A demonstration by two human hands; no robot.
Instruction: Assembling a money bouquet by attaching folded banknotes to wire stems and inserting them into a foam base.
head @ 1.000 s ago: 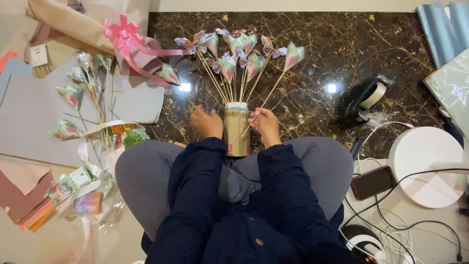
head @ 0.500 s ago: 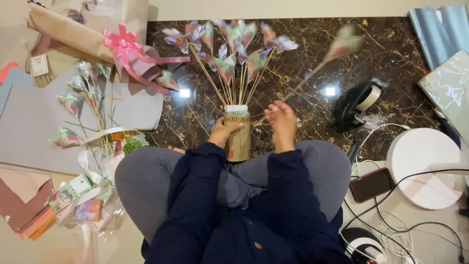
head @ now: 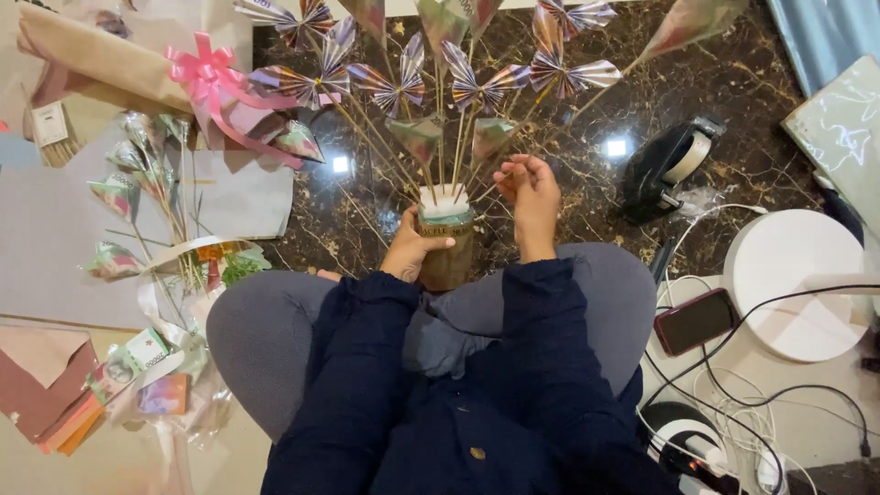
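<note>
Steadying the short brown cylindrical jar (head: 446, 255) between the knees, left hand (head: 412, 247) wrapped around its side. Pinching one thin wooden skewer (head: 559, 117) low on the stem, right hand (head: 532, 197) closed just above the foam-filled mouth (head: 444, 201). Likely handling light, stiff yet snappable; the folded paper fans (head: 477, 87) crushing easily, so gripping stems only.

Right hand (head: 534, 197) now raised off the knee toward twelve o'clock, fingers pinched on a thin stick (head: 587, 99) leaning out to two o'clock. Left hand (head: 414, 246) shifted from the floor onto the jar (head: 446, 247), thumb across its front.
</note>
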